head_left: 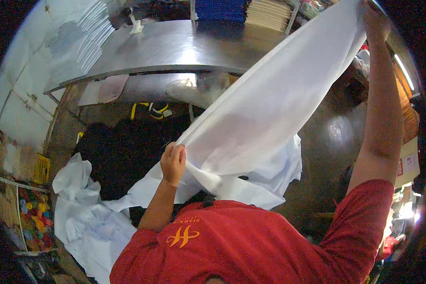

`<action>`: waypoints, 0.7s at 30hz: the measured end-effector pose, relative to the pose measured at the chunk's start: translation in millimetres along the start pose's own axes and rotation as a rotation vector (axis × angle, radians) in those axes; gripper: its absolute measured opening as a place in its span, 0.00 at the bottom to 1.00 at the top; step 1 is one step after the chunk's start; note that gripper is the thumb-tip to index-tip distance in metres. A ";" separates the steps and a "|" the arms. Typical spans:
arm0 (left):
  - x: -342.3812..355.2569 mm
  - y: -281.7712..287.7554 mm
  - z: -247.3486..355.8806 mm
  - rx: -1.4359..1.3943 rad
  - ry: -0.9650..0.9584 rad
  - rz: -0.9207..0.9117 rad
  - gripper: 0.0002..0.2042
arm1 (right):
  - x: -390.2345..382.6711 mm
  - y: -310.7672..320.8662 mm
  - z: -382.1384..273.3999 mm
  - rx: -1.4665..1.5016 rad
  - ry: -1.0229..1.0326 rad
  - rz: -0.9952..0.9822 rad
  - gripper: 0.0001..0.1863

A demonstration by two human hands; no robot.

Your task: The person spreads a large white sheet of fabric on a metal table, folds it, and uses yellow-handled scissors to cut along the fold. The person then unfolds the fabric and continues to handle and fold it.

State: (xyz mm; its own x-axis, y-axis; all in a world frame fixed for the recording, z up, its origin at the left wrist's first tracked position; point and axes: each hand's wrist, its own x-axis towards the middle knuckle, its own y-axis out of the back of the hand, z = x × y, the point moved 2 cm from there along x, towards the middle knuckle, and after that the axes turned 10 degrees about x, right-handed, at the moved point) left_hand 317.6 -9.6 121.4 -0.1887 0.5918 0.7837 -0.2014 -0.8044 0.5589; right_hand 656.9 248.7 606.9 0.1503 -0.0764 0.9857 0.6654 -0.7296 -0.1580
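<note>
A long white cloth (270, 94) is stretched on a slant between my two hands. My left hand (173, 163) pinches its edge in front of my chest, with the fingers closed round the fabric. Up at the far right, my right hand (377, 21) grips the other end with the arm raised and nearly straight. Below my left hand the fabric hangs in loose folds. More white cloth (92, 227) lies bunched at the lower left, and I cannot tell for certain whether it is the same piece.
A dark metal-topped table (175, 47) stands ahead, with a stack of folded white cloth (87, 40) at its left. Blue (219, 9) and cream fabric stacks (268, 14) sit behind it. Black material (123, 156) lies beneath, near yellow strips (149, 111). A yellow crate (41, 169) stands at left.
</note>
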 end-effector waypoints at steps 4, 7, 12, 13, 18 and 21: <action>-22.0 -24.0 -2.3 -0.044 0.129 -0.114 0.07 | 10.2 33.1 -12.1 0.114 -0.030 -0.110 0.08; -39.6 -23.7 -4.8 -0.087 0.025 -0.089 0.07 | 22.1 63.3 -7.4 -0.170 0.050 -0.228 0.07; -54.4 30.3 -4.0 -0.220 -0.246 -0.169 0.09 | 40.2 130.7 69.4 -0.659 -0.136 -0.311 0.22; -56.5 43.0 -1.7 -0.240 -0.297 -0.173 0.09 | 32.9 143.8 89.5 -0.675 -0.229 -0.273 0.22; -70.0 53.2 -22.6 0.040 -0.037 -0.362 0.08 | -16.6 147.4 149.4 -0.498 -0.400 -0.357 0.21; -37.2 21.6 -67.9 0.265 0.105 -0.640 0.07 | -55.2 132.8 148.6 -0.332 -0.393 -0.524 0.18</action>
State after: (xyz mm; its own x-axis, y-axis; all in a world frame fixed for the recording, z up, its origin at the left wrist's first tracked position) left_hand 255.0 -45.4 85.9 -0.2055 0.9447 0.2555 -0.0648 -0.2737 0.9596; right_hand 845.6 257.0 522.8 0.1660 0.5424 0.8236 0.4742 -0.7761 0.4156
